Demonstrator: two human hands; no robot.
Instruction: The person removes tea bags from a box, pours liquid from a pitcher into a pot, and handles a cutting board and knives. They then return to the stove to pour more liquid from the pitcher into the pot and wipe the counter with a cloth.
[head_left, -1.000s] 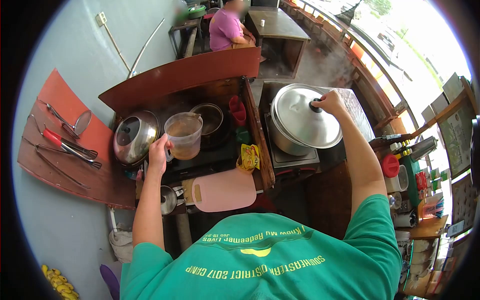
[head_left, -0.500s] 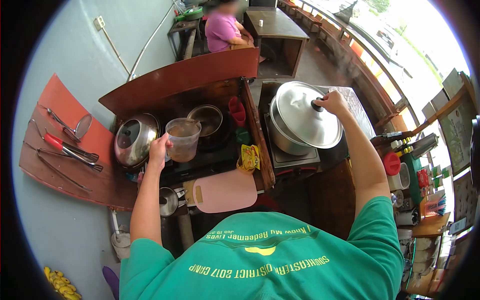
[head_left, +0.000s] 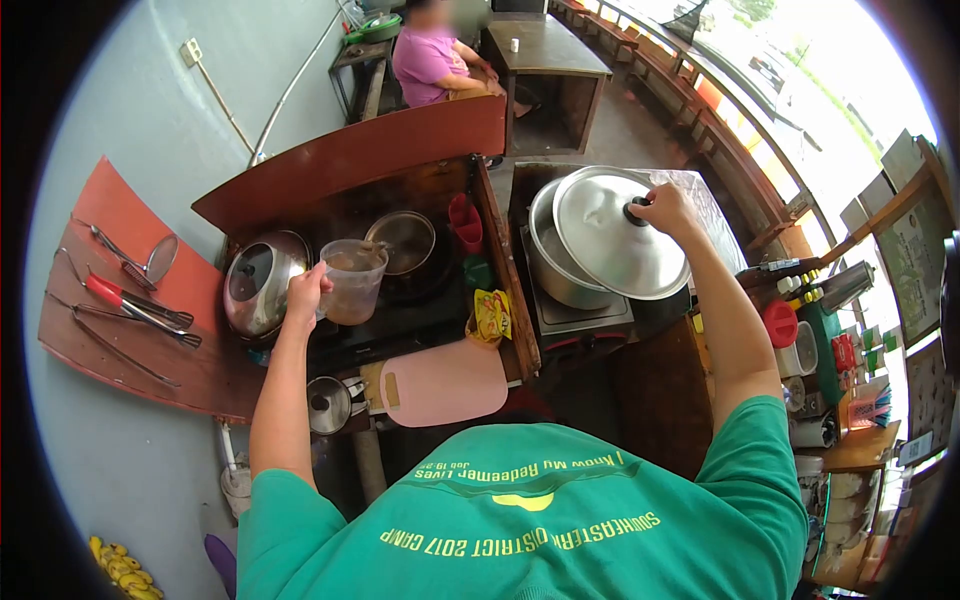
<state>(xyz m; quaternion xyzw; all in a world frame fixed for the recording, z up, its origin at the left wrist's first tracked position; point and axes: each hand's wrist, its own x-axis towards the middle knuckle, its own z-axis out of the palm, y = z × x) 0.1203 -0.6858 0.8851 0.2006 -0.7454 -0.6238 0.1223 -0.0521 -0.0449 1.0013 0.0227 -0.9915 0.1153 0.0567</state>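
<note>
My left hand is closed around the handle of a clear plastic jug, held over the stove at left. Beyond the jug a metal pan sits on the stove, partly hidden by the jug's rim. On the right, my right hand grips the black knob of a round metal lid. That lid is tilted and shifted to the right over a large metal pot. A crescent of the pot's inside shows at its left; its contents are not visible.
A lidded wok stands left of the jug. In front lie a pink cutting board and a yellow packet. Tongs and a strainer hang on the left panel. A seated person is beyond the red partition.
My right hand has drawn the lid further right off the pot, so more of the pot's opening shows. The jug has shifted slightly left in view, along with the scene.
</note>
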